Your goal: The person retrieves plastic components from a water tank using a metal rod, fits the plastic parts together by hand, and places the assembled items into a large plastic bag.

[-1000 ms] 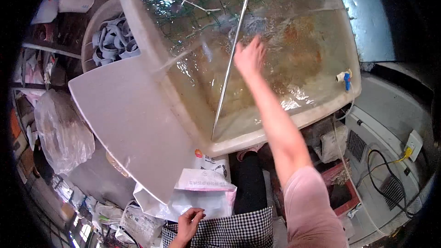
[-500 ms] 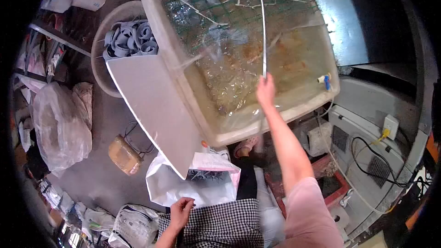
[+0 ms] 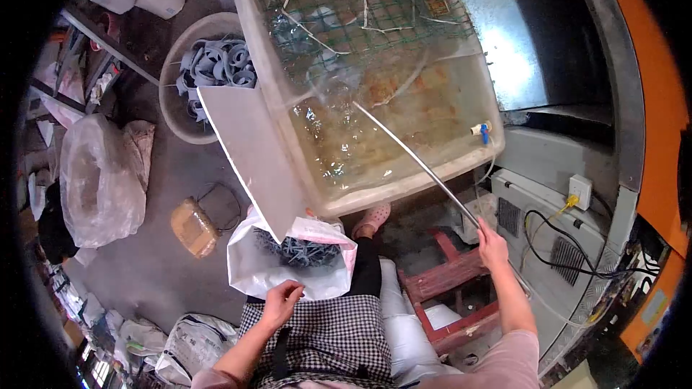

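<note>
My right hand (image 3: 492, 246) is wrapped round a thin metal rod (image 3: 418, 161), right of the tub. The rod slants up and left, its far tip over the brownish water of the white tub (image 3: 375, 198). Near the lap, my left hand (image 3: 283, 301) has curled fingers at the edge of an open white bag (image 3: 249, 263) that holds many thin grey pieces. Whether those fingers hold anything is too small to tell. A grey board (image 3: 252, 151) leans between the bag and the tub. Green netting (image 3: 375, 14) with pale sticks lies across the tub's far part.
A round basin (image 3: 173, 112) of grey rings stands left of the tub. A taped brown package (image 3: 193, 227) and a clear plastic bag (image 3: 101, 187) are on the left. At the right are a red wooden frame (image 3: 447, 277), a blue-handled valve (image 3: 484, 132) and black cables (image 3: 559, 241).
My right hand has come from over the water to the right of the tub, taking hold of the rod and swinging it to a slant. The view has shifted, showing more of the bag's contents.
</note>
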Demonstrator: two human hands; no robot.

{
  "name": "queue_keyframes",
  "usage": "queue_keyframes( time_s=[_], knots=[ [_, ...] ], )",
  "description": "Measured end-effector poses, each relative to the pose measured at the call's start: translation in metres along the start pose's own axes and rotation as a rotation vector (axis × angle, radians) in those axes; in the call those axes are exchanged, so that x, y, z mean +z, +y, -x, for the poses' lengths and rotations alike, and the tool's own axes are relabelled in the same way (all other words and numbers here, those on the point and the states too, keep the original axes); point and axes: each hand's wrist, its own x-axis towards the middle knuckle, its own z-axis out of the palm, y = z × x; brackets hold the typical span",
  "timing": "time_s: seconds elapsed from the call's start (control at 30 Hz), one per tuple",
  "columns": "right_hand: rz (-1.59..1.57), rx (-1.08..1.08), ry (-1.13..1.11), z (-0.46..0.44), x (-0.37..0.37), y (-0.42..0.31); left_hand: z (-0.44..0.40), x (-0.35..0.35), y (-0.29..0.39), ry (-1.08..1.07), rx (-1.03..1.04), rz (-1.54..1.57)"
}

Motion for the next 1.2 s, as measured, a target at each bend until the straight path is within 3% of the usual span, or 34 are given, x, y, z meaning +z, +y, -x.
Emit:
queue_keyframes(
  time_s=[0.1,0.33,0.47,0.7,0.77,0.9,0.97,1.1,1.2],
  knots=[
    [0.095,0.019,-0.076,-0.032,0.026,-0.033,-0.001,0.006,0.003,-0.001,0.01,-0.05],
    [-0.024,0.031,-0.015,-0.131,0.105,-0.076,0.002,-0.009,-0.02,0.019,-0.049,-0.08],
    [-0.043,0.126,-0.066,-0.177,0.115,-0.101,-0.001,-0.014,-0.022,0.058,-0.1,-0.058],
    [-0.331,0.048,0.073,-0.263,0.151,-0.137,-0.009,-0.009,-0.024,0.092,-0.103,-0.007],
    [-0.408,0.015,0.113,-0.259,0.154,-0.128,-0.009,-0.014,-0.023,0.094,-0.123,-0.029],
    [-0.173,0.141,0.003,-0.2,0.123,-0.103,-0.008,-0.023,-0.02,0.11,-0.114,-0.031],
    [-0.119,0.062,0.0,-0.175,0.117,-0.08,-0.008,-0.025,-0.026,0.114,-0.103,-0.012],
    [-0.2,-0.078,0.033,-0.177,0.122,-0.088,-0.007,-0.02,-0.024,0.078,-0.085,-0.02],
    [-0.21,-0.027,-0.03,-0.201,0.139,-0.117,-0.009,-0.011,-0.029,0.077,-0.127,-0.015]
  ],
)
